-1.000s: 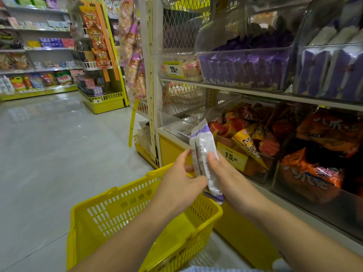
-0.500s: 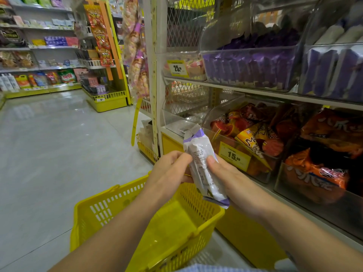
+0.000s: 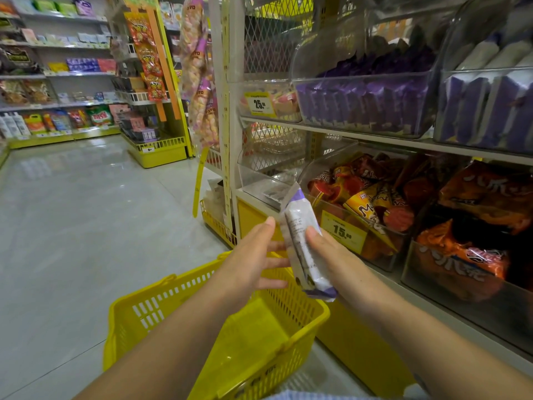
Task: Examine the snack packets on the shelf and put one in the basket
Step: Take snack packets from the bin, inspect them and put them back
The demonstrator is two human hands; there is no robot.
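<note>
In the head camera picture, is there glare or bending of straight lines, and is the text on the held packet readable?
Head view: the clear bins and the glossy floor show glare; the shelf post bows from the wide-angle lens; the print on the packet held in the right hand is too blurred to read.

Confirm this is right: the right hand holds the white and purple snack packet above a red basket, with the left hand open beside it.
Not quite. The head view shows the basket is yellow, not red. The rest holds: the right hand holds the snack packet above it, the left hand open beside.
</note>
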